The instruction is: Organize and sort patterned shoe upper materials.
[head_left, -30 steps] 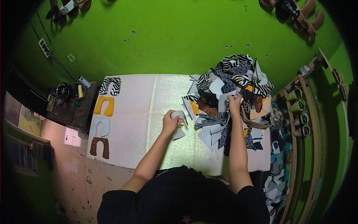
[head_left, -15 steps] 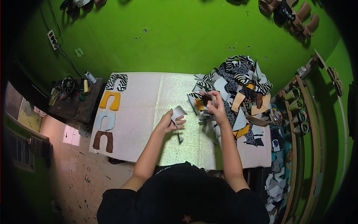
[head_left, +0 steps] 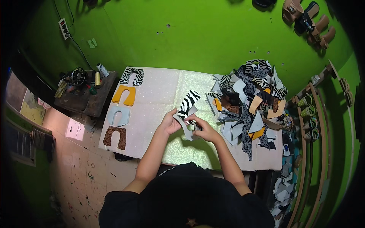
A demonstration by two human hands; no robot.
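Observation:
Above the middle of the table I hold zebra-print material pieces (head_left: pixel 189 102), with pale grey undersides showing in places. My left hand (head_left: pixel 169 122) is closed on their left side. Closed on the lower right part, where a curved striped edge shows, is my right hand (head_left: pixel 205 131). How many pieces are between my hands I cannot make out. To the left, U-shaped cut pieces lie in a column: zebra-print (head_left: pixel 131 76), mustard yellow (head_left: pixel 124 95), light grey-blue (head_left: pixel 118 116) and brown leopard-print (head_left: pixel 115 138).
A heap of mixed scraps (head_left: pixel 247 98) covers the right part of the pale table (head_left: pixel 156 87). At far left stands a sewing machine table (head_left: pixel 81 98) with thread cones (head_left: pixel 102 70). Sandals (head_left: pixel 310 110) hang on a wooden rack at right; more scraps (head_left: pixel 283 190) lie below.
My right hand has come left from the scrap heap to my left hand. Both now hold zebra-print material, where my left hand alone held a pale grey piece. The view has shifted slightly.

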